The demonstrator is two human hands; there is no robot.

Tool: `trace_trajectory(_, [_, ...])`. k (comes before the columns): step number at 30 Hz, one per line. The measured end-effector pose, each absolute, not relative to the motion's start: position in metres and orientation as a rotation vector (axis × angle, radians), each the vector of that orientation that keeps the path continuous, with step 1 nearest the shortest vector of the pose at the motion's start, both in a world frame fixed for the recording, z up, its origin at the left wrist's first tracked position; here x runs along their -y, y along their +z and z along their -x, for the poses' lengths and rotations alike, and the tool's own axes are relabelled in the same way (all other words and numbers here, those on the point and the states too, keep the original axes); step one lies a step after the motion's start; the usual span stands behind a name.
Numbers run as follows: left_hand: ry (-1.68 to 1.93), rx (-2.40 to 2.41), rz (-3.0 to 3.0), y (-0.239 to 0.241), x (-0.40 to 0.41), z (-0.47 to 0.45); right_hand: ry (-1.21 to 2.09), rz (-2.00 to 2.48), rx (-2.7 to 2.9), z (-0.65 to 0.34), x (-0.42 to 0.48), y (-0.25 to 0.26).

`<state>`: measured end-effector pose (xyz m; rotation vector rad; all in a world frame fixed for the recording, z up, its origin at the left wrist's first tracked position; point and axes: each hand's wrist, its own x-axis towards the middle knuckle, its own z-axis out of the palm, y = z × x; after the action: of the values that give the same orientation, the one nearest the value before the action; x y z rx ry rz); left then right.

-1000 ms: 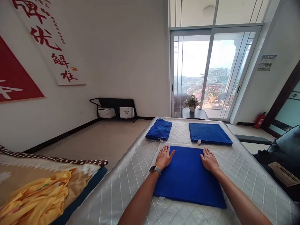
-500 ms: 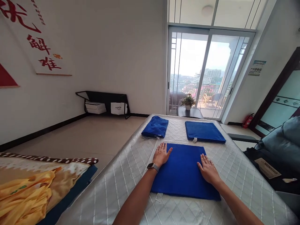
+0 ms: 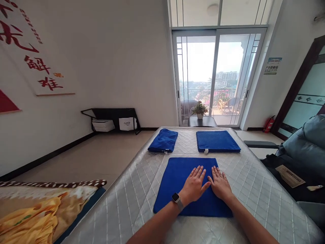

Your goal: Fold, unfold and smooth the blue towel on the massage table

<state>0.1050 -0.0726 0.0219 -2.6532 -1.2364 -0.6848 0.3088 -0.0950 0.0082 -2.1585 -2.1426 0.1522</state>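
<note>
A folded blue towel lies flat on the silver quilted mattress in front of me. My left hand, with a watch on its wrist, rests flat on the towel's right half, fingers stretched out. My right hand lies flat beside it, thumbs nearly touching. Farther back on the mattress sit a thicker folded blue towel at the left and a flat folded blue towel at the right.
A yellow and brown patterned cloth lies at the lower left. A small table with a potted plant stands before the glass balcony door. A grey chair is at the right, a black shelf by the left wall.
My left hand slid from the towel's left edge across to its right half, beside my right hand. The view shifted slightly left.
</note>
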Motion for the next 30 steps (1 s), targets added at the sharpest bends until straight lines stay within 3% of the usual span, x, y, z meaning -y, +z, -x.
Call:
trace_trajectory(6, [-0.501, 1.261, 2.876, 0.004, 0.091, -0.132, 0.103, 2.133, 2.177, -0.31, 0.095, 0.007])
trace_trajectory(14, [-0.289, 1.715, 2.729, 0.016, 0.058, -0.054, 0.133, 2.121, 2.116, -0.309, 0.094, 0.007])
trace_trajectory(21, [-0.327, 1.964, 2.517, -0.001, 0.045, 0.014, 0.112, 2.122, 2.123, -0.311, 0.092, 0.002])
trace_trajectory(30, [-0.399, 1.979, 2.505, -0.008, 0.042, 0.017, 0.074, 2.13, 2.134, -0.311, 0.091, -0.001])
